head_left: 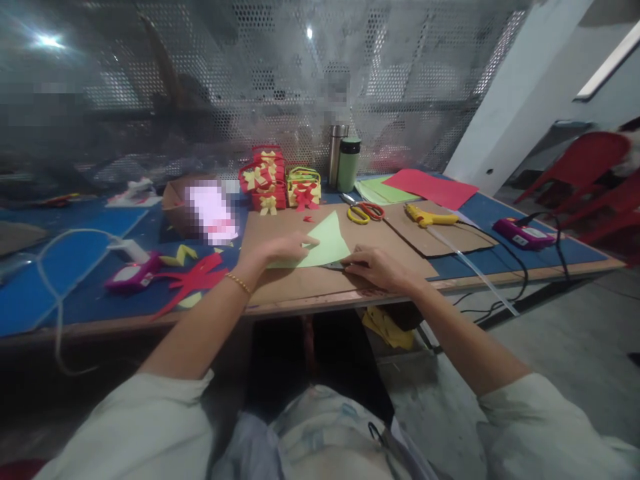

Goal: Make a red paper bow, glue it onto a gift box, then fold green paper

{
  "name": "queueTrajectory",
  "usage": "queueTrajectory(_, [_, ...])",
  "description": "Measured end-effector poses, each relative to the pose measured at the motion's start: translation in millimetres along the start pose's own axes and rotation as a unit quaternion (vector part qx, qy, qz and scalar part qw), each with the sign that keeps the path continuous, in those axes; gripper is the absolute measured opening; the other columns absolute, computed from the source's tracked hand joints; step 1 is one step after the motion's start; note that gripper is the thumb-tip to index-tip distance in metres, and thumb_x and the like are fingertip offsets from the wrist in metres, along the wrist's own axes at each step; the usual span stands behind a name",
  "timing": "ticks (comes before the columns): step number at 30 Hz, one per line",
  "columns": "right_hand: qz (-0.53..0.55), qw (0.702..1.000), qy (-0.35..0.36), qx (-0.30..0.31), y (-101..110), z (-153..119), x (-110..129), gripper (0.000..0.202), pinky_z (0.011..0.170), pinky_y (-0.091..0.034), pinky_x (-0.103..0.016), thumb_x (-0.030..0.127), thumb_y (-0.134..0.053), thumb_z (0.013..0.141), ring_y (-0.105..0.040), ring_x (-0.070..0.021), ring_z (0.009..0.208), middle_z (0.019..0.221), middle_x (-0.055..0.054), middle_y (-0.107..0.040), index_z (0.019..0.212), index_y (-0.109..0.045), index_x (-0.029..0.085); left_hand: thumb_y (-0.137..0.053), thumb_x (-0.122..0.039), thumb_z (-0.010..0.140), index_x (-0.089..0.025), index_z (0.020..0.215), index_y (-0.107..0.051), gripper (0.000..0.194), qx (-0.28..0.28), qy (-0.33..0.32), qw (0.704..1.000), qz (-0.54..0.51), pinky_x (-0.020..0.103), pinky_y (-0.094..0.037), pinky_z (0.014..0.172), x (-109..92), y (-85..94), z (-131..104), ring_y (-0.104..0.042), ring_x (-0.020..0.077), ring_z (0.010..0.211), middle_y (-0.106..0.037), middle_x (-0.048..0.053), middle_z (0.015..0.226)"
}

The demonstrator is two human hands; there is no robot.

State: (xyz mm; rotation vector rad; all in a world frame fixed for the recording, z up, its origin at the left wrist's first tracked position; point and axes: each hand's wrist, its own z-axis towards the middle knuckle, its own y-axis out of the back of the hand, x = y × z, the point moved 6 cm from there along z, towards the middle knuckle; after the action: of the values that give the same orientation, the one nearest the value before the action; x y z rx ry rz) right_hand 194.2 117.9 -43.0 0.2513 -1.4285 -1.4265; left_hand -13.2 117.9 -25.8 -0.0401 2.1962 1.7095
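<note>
A person's left grip (290, 248) lay on a folded, pale green paper (329, 239), index finger stretched forward, its fingers spread and pressing rather than pinching. The right grip (373, 265) was closed, pinching a thin grey tool (333, 266) at the paper's near edge; what kind of tool was too blurred to tell. The paper lay between the two grips, on brown cardboard (270, 227) covering part of the blue surface (453, 267).

If the left grip's pressure eased, the paper would likely slide or twist, and its edge could crumple or tear against the tool. A tool pushed too far left might run toward the left fingers, a hazard if it was sharp.

Beyond the right grip lay scissors (361, 205); farther to its right was a yellow glue gun (425, 217). A careless sweep of the right forearm could catch the gun's black cable (520, 270) and drag it.
</note>
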Motion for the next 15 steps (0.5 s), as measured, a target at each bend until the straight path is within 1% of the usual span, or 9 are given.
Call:
queueTrajectory(5, [0.011,1.0,0.007,0.011,1.1,-1.3,0.2,0.026,0.076,-0.045,-0.028,0.027,-0.06,0.095,-0.062,-0.0187,0.083,0.09,-0.005,-0.067,0.109,-0.081,0.024,-0.047,-0.019,0.083,-0.03,0.147,-0.058,0.066,0.003,0.001,1.0,0.007,0.027,-0.044,0.097,-2.2,-0.4,-1.8,-0.062,0.0234,0.121,-0.062,0.005,0.148])
queueTrajectory(8, [0.007,1.0,0.008,0.015,3.2,-3.4,2.3,0.025,0.075,-0.044,-0.028,0.025,-0.06,0.095,-0.062,-0.0189,0.083,0.087,-0.005,-0.065,0.107,-0.081,0.023,-0.047,-0.019,0.085,-0.03,0.148,-0.056,0.065,0.009,-0.003,1.0,0.01,0.024,-0.044,0.094,-3.6,0.7,-2.8,-0.063,0.0217,0.117,-0.063,0.004,0.147])
queueTrajectory(12, [0.005,1.0,0.008,0.007,1.6,0.4,5.5,0.025,0.077,-0.044,-0.029,0.024,-0.058,0.096,-0.062,-0.0199,0.086,0.091,-0.006,-0.067,0.107,-0.081,0.022,-0.047,-0.019,0.086,-0.026,0.149,-0.056,0.064,0.016,0.001,1.0,0.019,0.026,-0.045,0.089,-2.5,1.2,-1.3,-0.066,0.0229,0.106,-0.072,0.005,0.131])
queueTrajectory(15, [0.005,1.0,0.009,0.006,-3.1,6.3,5.8,0.024,0.078,-0.045,-0.029,0.024,-0.06,0.094,-0.062,-0.0208,0.089,0.094,-0.006,-0.069,0.106,-0.081,0.023,-0.049,-0.021,0.085,-0.027,0.149,-0.056,0.065,0.024,0.01,0.999,0.025,0.027,-0.046,0.086,0.2,-0.1,0.9,-0.068,0.0226,0.098,-0.077,0.004,0.115])
